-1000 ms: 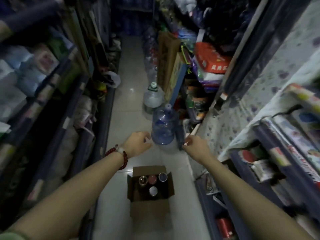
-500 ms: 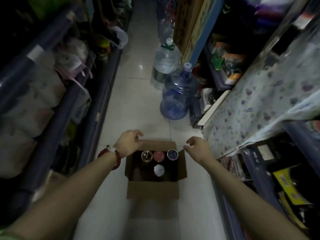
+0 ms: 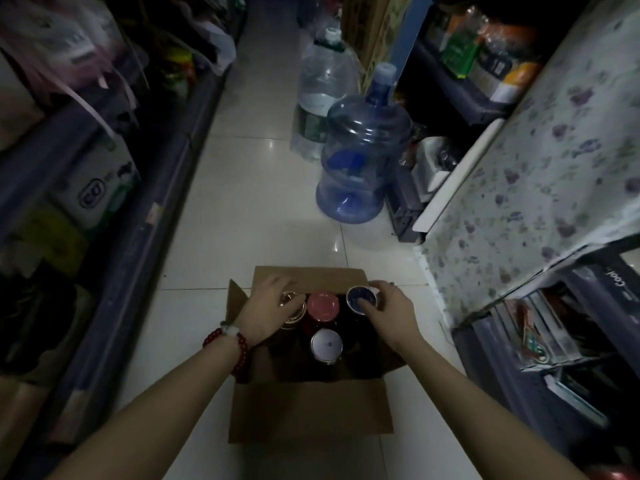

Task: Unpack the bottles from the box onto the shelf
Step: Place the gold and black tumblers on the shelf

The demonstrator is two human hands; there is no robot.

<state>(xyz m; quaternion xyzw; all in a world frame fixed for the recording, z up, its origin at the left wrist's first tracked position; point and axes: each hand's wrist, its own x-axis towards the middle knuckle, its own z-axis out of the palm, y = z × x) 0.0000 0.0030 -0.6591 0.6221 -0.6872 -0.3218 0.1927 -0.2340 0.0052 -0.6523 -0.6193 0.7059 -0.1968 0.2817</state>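
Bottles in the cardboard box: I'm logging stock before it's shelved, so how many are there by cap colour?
Gold-capped bottle, under the left hand: 1
Red-capped bottle: 1
Dark blue-capped bottle, touched by the right hand: 1
White-capped bottle: 1
Total in the open cardboard box: 4

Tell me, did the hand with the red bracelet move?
Yes. The left hand came down to the cardboard box; earlier it hovered above it, and now its fingers curl over the gold-capped bottle.
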